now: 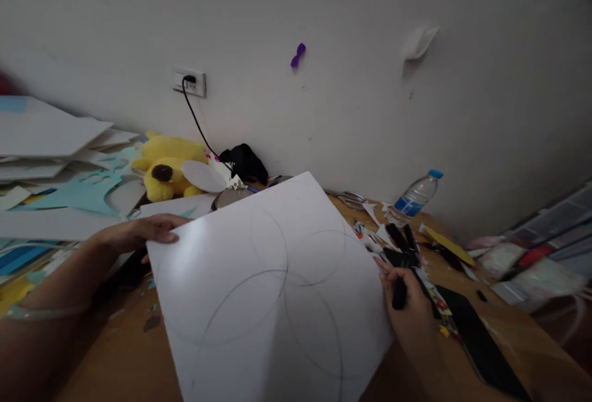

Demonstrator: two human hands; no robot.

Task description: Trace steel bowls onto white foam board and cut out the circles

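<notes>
A large white board (240,248) with several thin curved pencil lines is tilted up above the wooden table. My left hand (148,232) grips its upper left edge, thumb on the front face and the other fingers mostly hidden behind. At the right edge, my right hand (407,294) has its fingers bent around a dark object (399,294), too indistinct to name, and its fingertips touch the board.
A yellow plush toy (173,164), stacked boards (41,131) and light blue cutouts (83,192) are at the left. Behind on the right stands a water bottle (414,195), near paper scraps and black items. A dark flat panel (481,340) lies at the right.
</notes>
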